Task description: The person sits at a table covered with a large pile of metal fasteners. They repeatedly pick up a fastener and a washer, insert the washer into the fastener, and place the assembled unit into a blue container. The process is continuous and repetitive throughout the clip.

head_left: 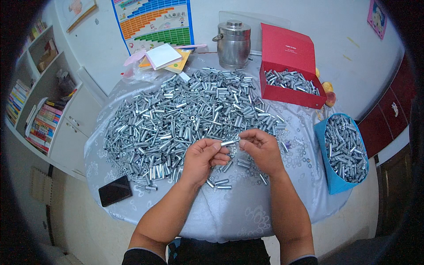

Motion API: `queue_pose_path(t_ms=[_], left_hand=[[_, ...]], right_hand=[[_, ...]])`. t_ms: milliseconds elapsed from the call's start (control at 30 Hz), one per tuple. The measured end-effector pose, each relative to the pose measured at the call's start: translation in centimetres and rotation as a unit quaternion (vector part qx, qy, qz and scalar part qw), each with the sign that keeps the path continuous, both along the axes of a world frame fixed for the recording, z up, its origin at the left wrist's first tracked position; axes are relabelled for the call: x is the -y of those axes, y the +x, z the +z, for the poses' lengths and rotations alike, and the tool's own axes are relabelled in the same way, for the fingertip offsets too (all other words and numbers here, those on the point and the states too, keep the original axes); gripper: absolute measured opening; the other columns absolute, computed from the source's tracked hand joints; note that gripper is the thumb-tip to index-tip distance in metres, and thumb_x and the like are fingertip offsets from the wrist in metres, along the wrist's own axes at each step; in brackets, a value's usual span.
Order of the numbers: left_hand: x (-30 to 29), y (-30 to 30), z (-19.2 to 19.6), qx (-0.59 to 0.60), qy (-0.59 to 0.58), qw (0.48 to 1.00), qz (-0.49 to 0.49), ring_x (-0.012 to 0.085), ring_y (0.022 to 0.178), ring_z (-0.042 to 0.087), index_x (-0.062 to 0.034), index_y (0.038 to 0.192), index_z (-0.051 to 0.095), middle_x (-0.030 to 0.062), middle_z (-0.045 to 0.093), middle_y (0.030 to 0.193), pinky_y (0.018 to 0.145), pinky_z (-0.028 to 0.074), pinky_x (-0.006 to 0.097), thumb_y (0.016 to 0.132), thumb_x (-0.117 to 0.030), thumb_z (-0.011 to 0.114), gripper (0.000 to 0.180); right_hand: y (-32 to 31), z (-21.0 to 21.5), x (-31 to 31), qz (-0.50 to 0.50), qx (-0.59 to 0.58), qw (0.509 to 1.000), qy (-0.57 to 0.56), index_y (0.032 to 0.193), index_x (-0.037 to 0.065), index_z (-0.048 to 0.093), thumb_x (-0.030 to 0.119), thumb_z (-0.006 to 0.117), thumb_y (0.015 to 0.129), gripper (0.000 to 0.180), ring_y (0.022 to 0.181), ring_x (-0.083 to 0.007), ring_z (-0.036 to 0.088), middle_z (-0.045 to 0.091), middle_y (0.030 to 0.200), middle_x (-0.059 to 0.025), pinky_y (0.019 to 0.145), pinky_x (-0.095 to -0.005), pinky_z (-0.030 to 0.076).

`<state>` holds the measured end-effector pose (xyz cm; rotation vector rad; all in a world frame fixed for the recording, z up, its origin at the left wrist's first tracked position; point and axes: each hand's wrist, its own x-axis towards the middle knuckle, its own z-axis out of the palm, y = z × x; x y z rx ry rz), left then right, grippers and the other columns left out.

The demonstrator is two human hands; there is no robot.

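Head view is showing the left hand [204,155] and right hand [261,149] meeting just above the near table [229,207], fingers of both pinching together on the ends of one small metal sleeve [229,142] held level between them. It is looking stiff, light and slick, best gripped by its ends. Farther off, the pile of sleeves [185,115] is spreading towards a red box [289,66].
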<state>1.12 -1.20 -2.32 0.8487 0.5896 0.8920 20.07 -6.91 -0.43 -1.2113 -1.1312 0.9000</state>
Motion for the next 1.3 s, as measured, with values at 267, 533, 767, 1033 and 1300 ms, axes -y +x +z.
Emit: queue_pose_path(t_ms=[267,533,767,1033,1300], left_hand=[[0.0,0.0,0.2,-0.010,0.009,1.000,-0.003,0.0196,0.070,0.069,0.0019,0.103,0.060,0.0159,0.069,0.088,0.062,0.059,0.028,0.093,-0.012,0.058,0.017],[0.2,0.0,0.3,-0.015,0.018,1.000,0.000,0.0207,0.071,0.069,0.0024,0.103,0.060,0.0168,0.068,0.089,0.062,0.058,0.028,0.092,-0.009,0.058,0.015],[0.4,0.1,0.5,-0.024,0.024,0.999,-0.010,0.0221,0.072,0.069,0.0031,0.104,0.060,0.0173,0.068,0.089,0.063,0.059,0.030,0.092,-0.007,0.058,0.016],[0.3,0.1,0.3,-0.024,0.024,0.999,-0.006,0.0216,0.072,0.069,0.0027,0.103,0.060,0.0168,0.068,0.089,0.063,0.059,0.030,0.093,-0.009,0.057,0.015],[0.3,0.0,0.4,-0.016,0.019,1.000,0.001,0.0215,0.072,0.070,0.0023,0.103,0.059,0.0168,0.068,0.089,0.063,0.059,0.030,0.093,-0.009,0.057,0.015]], right_hand=[[-0.2,-0.1,0.1,0.024,-0.015,1.000,-0.002,0.104,-0.002,0.065,0.005,0.067,0.085,0.020,0.078,-0.0087,0.061,0.066,0.088,-0.0045,0.069,-0.0223,0.049],[-0.5,0.1,0.2,0.016,0.008,0.999,-0.043,0.093,-0.001,0.064,0.015,0.063,0.090,0.015,0.067,-0.0089,0.057,0.062,0.075,-0.0032,0.062,-0.0237,0.047],[-1.0,-0.5,-0.1,-0.062,0.040,0.995,-0.073,0.084,0.001,0.064,0.023,0.061,0.093,0.024,0.060,-0.0080,0.052,0.058,0.068,-0.0020,0.054,-0.0245,0.042],[-0.2,-0.5,0.1,0.005,0.043,0.990,-0.131,0.094,0.000,0.063,0.017,0.061,0.091,0.018,0.061,-0.0083,0.053,0.059,0.071,-0.0008,0.056,-0.0231,0.043],[-0.2,-0.9,0.0,0.026,0.041,0.992,-0.113,0.090,0.002,0.061,0.021,0.059,0.094,0.019,0.059,-0.0078,0.052,0.058,0.069,-0.0005,0.053,-0.0233,0.041]])
